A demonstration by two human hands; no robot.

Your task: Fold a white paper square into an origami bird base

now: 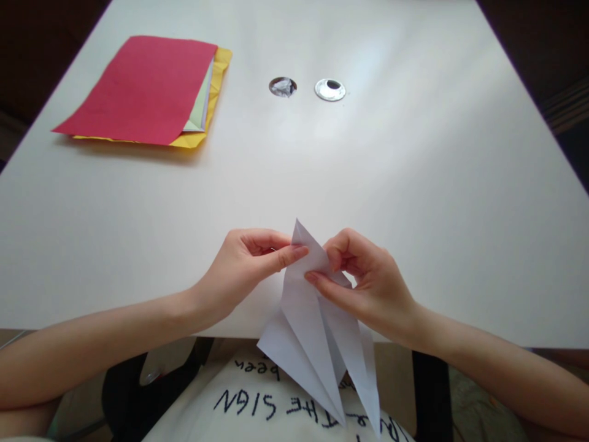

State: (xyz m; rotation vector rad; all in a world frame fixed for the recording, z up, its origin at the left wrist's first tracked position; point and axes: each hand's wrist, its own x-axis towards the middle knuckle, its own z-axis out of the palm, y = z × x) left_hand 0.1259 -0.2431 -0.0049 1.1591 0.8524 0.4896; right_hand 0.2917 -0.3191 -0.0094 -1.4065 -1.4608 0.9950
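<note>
A white folded paper (301,301) is held up over the table's near edge, its narrow tip pointing away from me. Several long pointed flaps fan out from it toward my body. My left hand (251,261) pinches the paper just below the tip, thumb on top and fingers behind. On the right side, lower down, my right hand (368,279) grips it too, with the thumb pressed on the front face and the curled fingers at the edge. The fingertips behind the paper are partly hidden.
On the white table (437,202), a red sheet (142,89) lies over pale sheets and crumpled yellow paper (216,92) at the far left. Two round holes sit beyond my hands; one has a metallic ring (330,90). Below the near edge are dark chair arms (430,393).
</note>
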